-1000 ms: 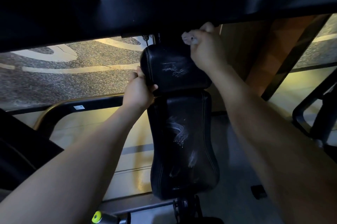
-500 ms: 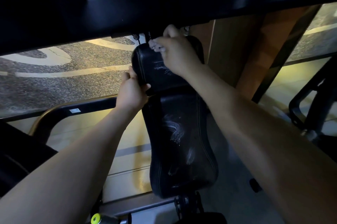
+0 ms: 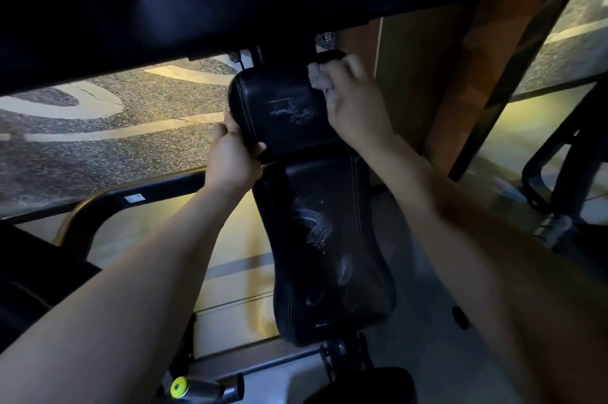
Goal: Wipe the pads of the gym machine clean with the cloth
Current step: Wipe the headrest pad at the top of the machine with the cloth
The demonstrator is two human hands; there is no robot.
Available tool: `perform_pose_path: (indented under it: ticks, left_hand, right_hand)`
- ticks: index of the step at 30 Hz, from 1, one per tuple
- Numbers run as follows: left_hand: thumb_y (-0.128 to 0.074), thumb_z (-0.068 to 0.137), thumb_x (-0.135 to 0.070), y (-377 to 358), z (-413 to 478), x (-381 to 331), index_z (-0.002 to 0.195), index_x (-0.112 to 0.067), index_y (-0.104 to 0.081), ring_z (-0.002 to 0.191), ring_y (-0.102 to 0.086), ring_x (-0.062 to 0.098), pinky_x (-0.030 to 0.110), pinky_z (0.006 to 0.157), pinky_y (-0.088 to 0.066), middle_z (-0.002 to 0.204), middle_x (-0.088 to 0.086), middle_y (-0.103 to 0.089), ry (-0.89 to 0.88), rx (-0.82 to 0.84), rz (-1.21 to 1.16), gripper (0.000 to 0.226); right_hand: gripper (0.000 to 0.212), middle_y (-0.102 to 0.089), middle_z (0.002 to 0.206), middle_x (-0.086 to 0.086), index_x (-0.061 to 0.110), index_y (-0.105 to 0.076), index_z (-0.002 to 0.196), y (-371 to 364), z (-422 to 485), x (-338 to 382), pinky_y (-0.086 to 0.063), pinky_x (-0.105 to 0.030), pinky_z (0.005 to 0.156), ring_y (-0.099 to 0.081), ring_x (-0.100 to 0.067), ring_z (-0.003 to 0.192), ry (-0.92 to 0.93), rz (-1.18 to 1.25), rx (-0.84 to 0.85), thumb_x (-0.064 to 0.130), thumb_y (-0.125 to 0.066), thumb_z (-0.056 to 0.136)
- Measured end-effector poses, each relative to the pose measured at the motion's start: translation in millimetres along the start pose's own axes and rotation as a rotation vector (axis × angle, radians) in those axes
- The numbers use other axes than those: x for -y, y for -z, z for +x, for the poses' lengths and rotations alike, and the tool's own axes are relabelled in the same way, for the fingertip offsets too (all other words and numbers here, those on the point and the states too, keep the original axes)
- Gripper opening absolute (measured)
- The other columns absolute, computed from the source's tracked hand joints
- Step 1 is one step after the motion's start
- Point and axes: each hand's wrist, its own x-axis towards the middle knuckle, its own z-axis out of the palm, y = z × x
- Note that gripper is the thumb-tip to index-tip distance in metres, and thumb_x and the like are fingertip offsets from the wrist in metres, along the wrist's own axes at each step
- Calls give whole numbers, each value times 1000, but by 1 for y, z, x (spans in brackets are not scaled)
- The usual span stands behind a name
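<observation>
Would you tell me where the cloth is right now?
The cloth is bunched in the right hand, pressed on the upper pad's top right corner, under the black beam.

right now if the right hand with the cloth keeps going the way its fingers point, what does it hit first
Probably the black frame beam above the upper pad. The right hand presses the cloth on the pad's top right corner, fingers aimed up and left. Depth is unclear, so it might slip beneath the beam.
</observation>
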Motion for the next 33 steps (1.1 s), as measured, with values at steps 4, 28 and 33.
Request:
perform_pose_path:
  ticks: [4,28,33]
  left_hand:
    - [-59,98,-18,1,-2,0,156,-10,-14,114,-53,41,36,94,-41,135,16,-39,-8,9,-2,74]
    - [-61,96,-15,-1,-3,2,154,-13,-18,116,-52,42,36,93,-40,134,14,-39,-35,-9,-38,72]
    - [-61,96,-16,-3,0,4,155,-15,-17,114,-53,44,37,91,-41,133,14,-38,-36,-15,-25,74]
  right_hand:
    - [18,-52,110,-18,2,-59,108,-7,-10,0,-43,-33,63,-52,-25,83,-38,9,-29,3,-52,91]
    - [17,-55,112,-19,2,-60,106,8,25,-25,-45,-40,65,-57,-34,86,-137,50,-102,6,-51,91]
    - [14,-52,106,-16,0,-59,101,-2,-5,-24,-46,-41,65,-50,-20,78,-135,118,-170,6,-53,91]
